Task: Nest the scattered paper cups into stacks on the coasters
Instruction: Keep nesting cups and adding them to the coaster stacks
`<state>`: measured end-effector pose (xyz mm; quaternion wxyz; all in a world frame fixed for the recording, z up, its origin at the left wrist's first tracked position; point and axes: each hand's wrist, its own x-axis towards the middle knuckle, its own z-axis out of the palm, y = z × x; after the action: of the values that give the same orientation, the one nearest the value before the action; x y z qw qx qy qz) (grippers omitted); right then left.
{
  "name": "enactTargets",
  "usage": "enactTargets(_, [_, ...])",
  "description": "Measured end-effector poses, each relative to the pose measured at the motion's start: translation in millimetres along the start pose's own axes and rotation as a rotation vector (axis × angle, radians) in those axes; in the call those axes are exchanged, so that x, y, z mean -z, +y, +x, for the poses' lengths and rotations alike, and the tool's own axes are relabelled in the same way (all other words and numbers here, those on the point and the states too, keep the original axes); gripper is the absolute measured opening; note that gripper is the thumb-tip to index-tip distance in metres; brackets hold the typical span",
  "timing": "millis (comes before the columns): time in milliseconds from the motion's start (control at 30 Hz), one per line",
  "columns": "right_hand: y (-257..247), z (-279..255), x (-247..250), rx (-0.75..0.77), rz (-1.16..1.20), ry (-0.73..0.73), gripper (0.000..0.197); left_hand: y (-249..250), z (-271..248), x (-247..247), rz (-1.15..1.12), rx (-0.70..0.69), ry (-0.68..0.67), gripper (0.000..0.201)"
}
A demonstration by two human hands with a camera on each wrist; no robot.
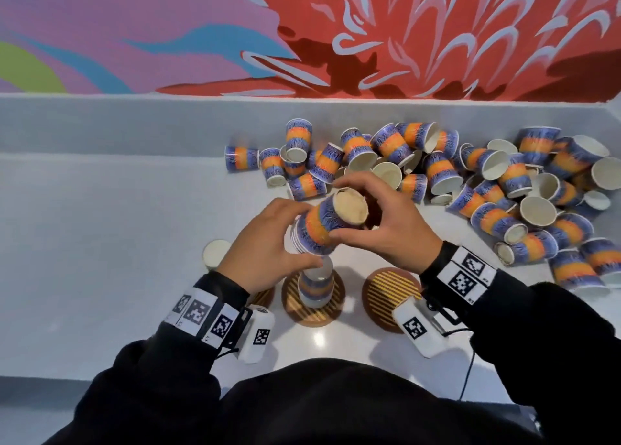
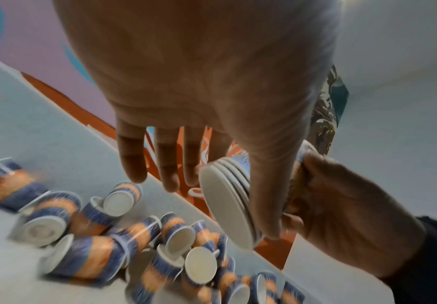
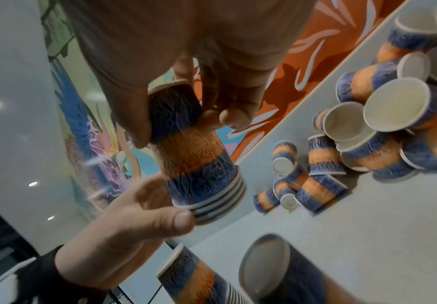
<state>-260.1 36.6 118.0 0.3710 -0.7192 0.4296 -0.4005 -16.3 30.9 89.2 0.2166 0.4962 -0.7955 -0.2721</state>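
Note:
A short nested stack of blue-and-orange paper cups [image 1: 322,224] is held tilted in the air between both hands, base end up and to the right. My left hand [image 1: 265,243] grips its rim end, thumb across the rims [image 2: 264,205]. My right hand [image 1: 389,223] pinches the base end [image 3: 176,115]. Directly below, another cup stack [image 1: 316,285] stands upside down on the middle striped coaster [image 1: 312,317]. The right coaster [image 1: 386,293] is bare. A left coaster [image 1: 263,296] is mostly hidden under my left wrist.
Many loose cups lie in a pile [image 1: 470,182] across the back right of the white table [image 1: 100,243], some on their sides, some nested in pairs. A single cup [image 1: 216,253] stands left of my left hand. A low white ledge [image 1: 134,122] and a painted wall close the far side.

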Motion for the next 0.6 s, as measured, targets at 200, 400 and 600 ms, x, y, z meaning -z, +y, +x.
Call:
enactTargets(200, [12.2,-19.4,-33.6,-0.101,-0.029,-0.010,0.057,-18.0,-12.6,-23.1,-0.003,0.027,-0.125,0.071])
enactTargets(400, [51.3,-36.7,-53.2,-0.224,-0.145,-0.009,0.058,-39.6,-7.8,-62.0,0.038,0.099,-0.230,0.063])
enactTargets(600, [80.3,-53.9,-72.7,-0.335,-0.217,-0.052,0.061,-61.8,-12.0,-86.5,-0.055,0.155,-0.250,0.063])
